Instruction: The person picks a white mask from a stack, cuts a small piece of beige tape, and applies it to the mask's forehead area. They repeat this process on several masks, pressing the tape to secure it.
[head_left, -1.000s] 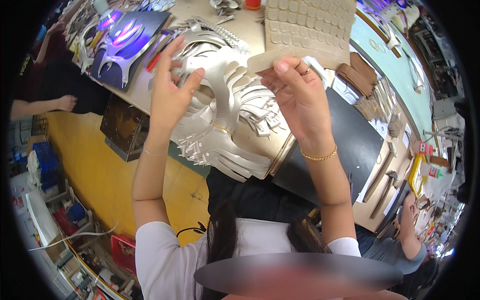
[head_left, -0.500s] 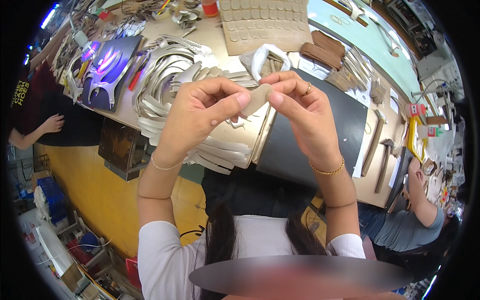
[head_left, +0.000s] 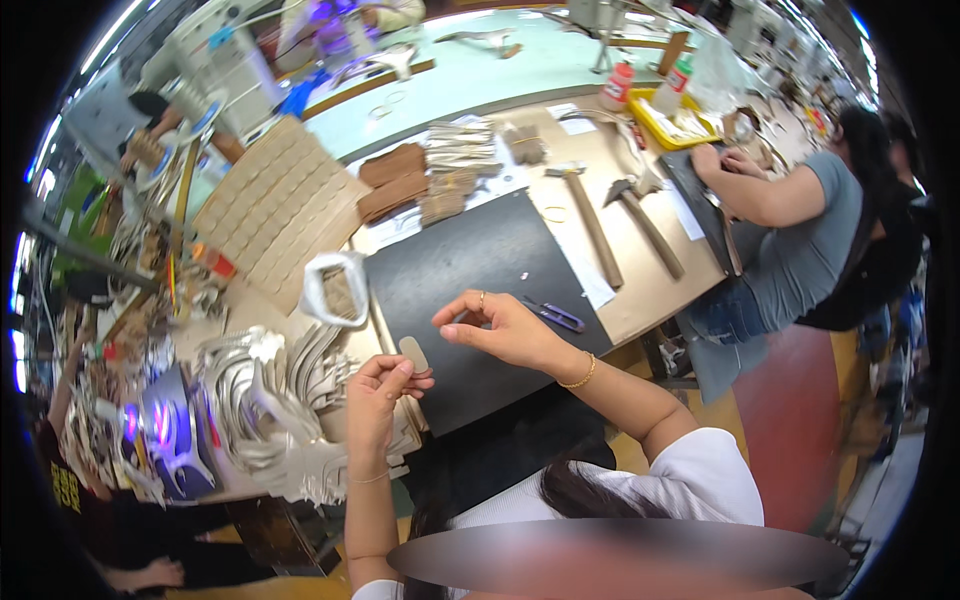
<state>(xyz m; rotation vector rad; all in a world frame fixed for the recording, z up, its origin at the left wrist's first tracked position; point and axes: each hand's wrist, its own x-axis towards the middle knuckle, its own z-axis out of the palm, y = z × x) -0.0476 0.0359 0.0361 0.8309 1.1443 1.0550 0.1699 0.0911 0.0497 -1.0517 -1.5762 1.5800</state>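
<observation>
In my left hand [head_left: 378, 392], thumb and fingers pinch a small flat beige oval piece [head_left: 413, 353], possibly leather, which sticks up from the fingertips. My right hand [head_left: 505, 330] hovers over the black mat [head_left: 450, 270], a short way right of the piece; its thumb and index finger are apart and nothing shows between them. Below my right hand on the mat lies a tool with purple handles [head_left: 560, 316], like small snips or scissors. A white bag [head_left: 334, 290] of brown pieces stands beyond my left hand.
Curved pale cut pieces [head_left: 265, 400] are heaped at left. Two hammers [head_left: 595, 225] lie right of the mat. Brown bundles [head_left: 393, 180] and a beige sheet of oval shapes [head_left: 285, 205] lie behind it. A co-worker [head_left: 790, 230] sits at right by a yellow tray [head_left: 670, 125].
My right hand has let go of the oval piece and moved right over the mat; my left hand keeps it. The whole view has turned to the right.
</observation>
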